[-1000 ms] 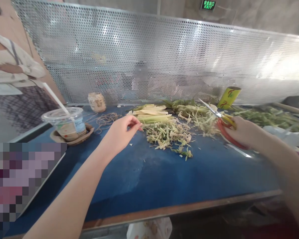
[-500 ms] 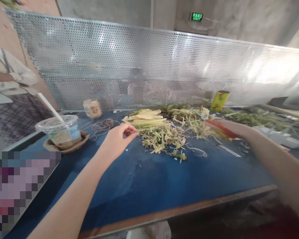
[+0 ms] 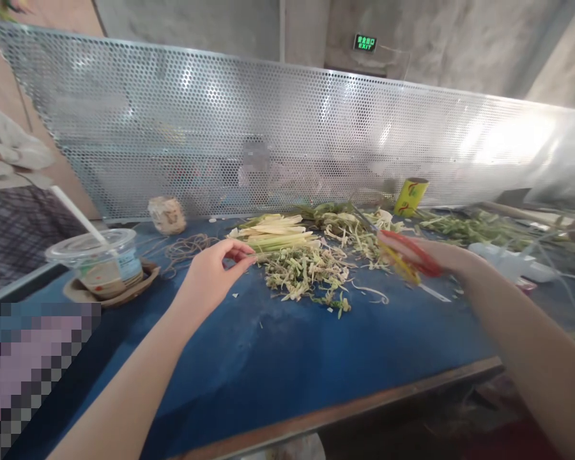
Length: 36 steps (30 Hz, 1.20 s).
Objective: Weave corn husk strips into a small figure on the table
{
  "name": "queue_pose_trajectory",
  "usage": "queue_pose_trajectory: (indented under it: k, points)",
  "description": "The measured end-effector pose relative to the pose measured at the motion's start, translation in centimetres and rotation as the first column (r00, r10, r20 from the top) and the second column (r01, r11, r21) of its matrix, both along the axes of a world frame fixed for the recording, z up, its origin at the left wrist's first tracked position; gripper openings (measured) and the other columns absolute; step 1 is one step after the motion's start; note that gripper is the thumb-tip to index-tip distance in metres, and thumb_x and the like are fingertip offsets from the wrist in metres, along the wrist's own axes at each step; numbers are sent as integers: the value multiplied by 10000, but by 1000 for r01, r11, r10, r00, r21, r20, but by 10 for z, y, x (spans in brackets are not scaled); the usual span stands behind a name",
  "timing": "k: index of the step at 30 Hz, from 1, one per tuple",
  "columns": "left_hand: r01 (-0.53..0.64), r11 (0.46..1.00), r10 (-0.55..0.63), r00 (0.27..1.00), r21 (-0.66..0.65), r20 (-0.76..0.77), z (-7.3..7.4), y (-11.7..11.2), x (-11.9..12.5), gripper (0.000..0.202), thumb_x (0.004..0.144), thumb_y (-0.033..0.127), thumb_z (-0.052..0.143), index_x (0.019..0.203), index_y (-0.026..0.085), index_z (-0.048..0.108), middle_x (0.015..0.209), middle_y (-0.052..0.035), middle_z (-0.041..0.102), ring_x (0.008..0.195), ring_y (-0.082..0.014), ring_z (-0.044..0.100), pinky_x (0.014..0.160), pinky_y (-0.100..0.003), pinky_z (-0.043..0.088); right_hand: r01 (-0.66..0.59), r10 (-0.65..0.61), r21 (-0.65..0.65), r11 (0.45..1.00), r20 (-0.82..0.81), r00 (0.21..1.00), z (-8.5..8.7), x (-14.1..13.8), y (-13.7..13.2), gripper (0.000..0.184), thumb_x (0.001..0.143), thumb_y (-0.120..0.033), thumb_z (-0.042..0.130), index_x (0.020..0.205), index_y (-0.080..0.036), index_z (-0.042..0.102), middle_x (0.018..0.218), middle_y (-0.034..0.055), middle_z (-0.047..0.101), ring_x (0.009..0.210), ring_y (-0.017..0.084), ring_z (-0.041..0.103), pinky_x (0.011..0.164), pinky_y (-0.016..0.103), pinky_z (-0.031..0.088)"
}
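Note:
My left hand [image 3: 215, 271] is closed in a pinch, thumb against forefinger, at the left edge of a heap of green and pale trimmings [image 3: 306, 275]. Whatever lies between those fingertips is too small to make out. Behind the heap is a bundle of pale yellow-green stalks [image 3: 282, 229]. My right hand [image 3: 443, 255] grips scissors [image 3: 412, 246] with red and yellow handles, their blades aimed up and left over leafy scraps [image 3: 359, 239]. Motion blurs the handles, and the fingers of this hand are partly hidden.
On the left a lidded cup [image 3: 100, 265] with a straw stands in a brown holder. Near it are loose twine [image 3: 186, 249] and a wrapped roll [image 3: 167, 215]. A yellow-green can [image 3: 411, 197] stands by the perforated metal screen [image 3: 211, 128]. White power strips [image 3: 508, 262] lie right; a person stands left.
The whole view has shifted a little, so things sit further left. The scissors have swung slightly, showing more of the yellow handle. My left hand keeps its pinch beside the heap.

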<state>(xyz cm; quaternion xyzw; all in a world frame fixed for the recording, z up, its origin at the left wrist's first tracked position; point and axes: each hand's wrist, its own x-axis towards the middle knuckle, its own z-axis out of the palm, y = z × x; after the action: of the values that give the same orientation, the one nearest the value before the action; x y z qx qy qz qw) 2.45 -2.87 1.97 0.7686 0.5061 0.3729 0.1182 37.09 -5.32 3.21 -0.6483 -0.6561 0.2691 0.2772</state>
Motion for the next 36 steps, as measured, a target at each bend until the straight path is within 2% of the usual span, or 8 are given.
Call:
queue_pose_trajectory:
  k: [3, 5, 7, 11, 16, 19, 24, 36]
  points:
    - [-2, 999, -2, 996, 44, 87, 1, 0, -1, 207, 734, 349, 568, 844, 180, 613, 765, -25, 640, 702, -154, 569, 629, -255, 411, -284, 240, -246, 927, -191, 952, -1, -29, -8, 705, 808, -637, 37, 805, -156, 551, 729, 96, 570, 546, 144, 557, 504, 284, 470]
    - [-13, 998, 2, 987, 64, 160, 1, 1, -3, 224, 730, 364, 572, 841, 173, 615, 738, -24, 634, 674, -145, 566, 603, -248, 407, -628, 332, -410, 661, -591, 736, -4, -53, -10, 772, 770, -680, -2, 883, -132, 529, 770, 95, 535, 537, 140, 550, 498, 301, 481]
    - [-31, 996, 12, 975, 81, 222, -1, 3, -6, 217, 729, 360, 576, 829, 170, 614, 728, -24, 629, 661, -138, 563, 580, -239, 399, -790, 271, -401, 465, -785, 557, -9, -74, -9, 804, 761, -688, -9, 932, -105, 518, 779, 92, 522, 533, 138, 551, 508, 319, 493]
    - [-55, 993, 20, 949, 101, 315, 0, 4, -9, 226, 722, 354, 589, 837, 160, 609, 735, -30, 623, 674, -136, 561, 582, -235, 399, -862, 167, -414, 292, -866, 472, -17, -101, -1, 882, 726, -731, 5, 947, -47, 517, 744, 93, 527, 505, 136, 543, 529, 370, 503]
    - [180, 982, -146, 911, -54, 386, 7, -2, -9, 276, 696, 362, 620, 885, 165, 583, 746, -14, 602, 689, -127, 555, 618, -237, 417, -812, 97, -445, 377, -853, 513, -27, -118, 12, 823, 743, -723, 50, 920, -56, 498, 745, 91, 531, 555, 158, 565, 574, 417, 507]
    - [358, 887, -251, 905, -293, 344, 9, -4, -12, 398, 685, 347, 635, 1027, 183, 516, 722, 12, 583, 669, -119, 543, 618, -242, 413, -791, 83, -344, 506, -893, 442, -35, -120, 20, 776, 748, -714, 38, 918, -97, 476, 726, 81, 530, 566, 175, 567, 552, 410, 509]
    - [361, 793, -292, 932, -490, 213, 0, 1, -15, 555, 676, 361, 638, 1153, 190, 411, 718, 16, 586, 654, -129, 525, 587, -250, 381, -715, 51, -238, 658, -932, 358, -40, -115, 25, 751, 758, -694, 2, 938, -124, 457, 704, 72, 525, 565, 179, 552, 511, 367, 506]
    - [144, 892, -205, 974, -428, -100, -7, 4, -17, 751, 664, 345, 576, 1333, 204, 266, 754, 7, 631, 680, -164, 568, 625, -258, 396, -862, 280, 14, 506, -948, 149, -51, -111, 20, 711, 768, -687, 23, 945, -126, 423, 713, 68, 498, 517, 149, 501, 370, 305, 460]
